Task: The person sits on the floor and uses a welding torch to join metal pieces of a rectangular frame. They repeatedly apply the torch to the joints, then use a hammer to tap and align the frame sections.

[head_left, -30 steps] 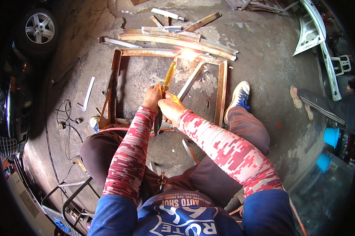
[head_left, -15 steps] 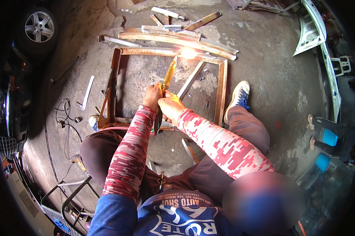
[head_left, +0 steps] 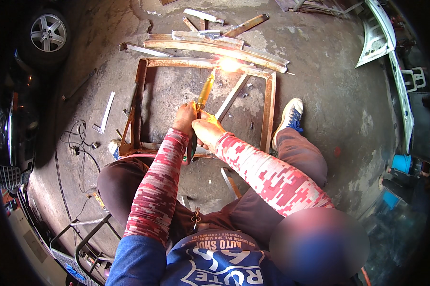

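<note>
A rusty rectangular steel frame (head_left: 269, 107) lies on the floor ahead of me. A brass-coloured gas torch (head_left: 206, 90) points away from me, its tip close to the frame's far bar. Glare from a bright white-orange flame (head_left: 229, 64) hides the metal there. Both hands are closed round the torch's rear end above the frame's middle: my left hand (head_left: 185, 117) on the left side, my right hand (head_left: 207, 129) just behind and right, fingers partly hidden. A hose (head_left: 190, 150) hangs below them. One loose grey bar (head_left: 231, 97) slants across inside the frame.
Beyond the frame lie several rusty metal bars (head_left: 200, 45). At left are a tangled black cable (head_left: 79, 136), an angle piece (head_left: 107, 112) and a car wheel (head_left: 48, 32). My shoe (head_left: 291, 117) stands beside the frame's right side. A white car panel (head_left: 379, 43) is at far right.
The glare has shifted slightly right along the far bar, and a spark streak shows near its right end. At the right edge, another person's feet and the blue thing beside them have moved.
</note>
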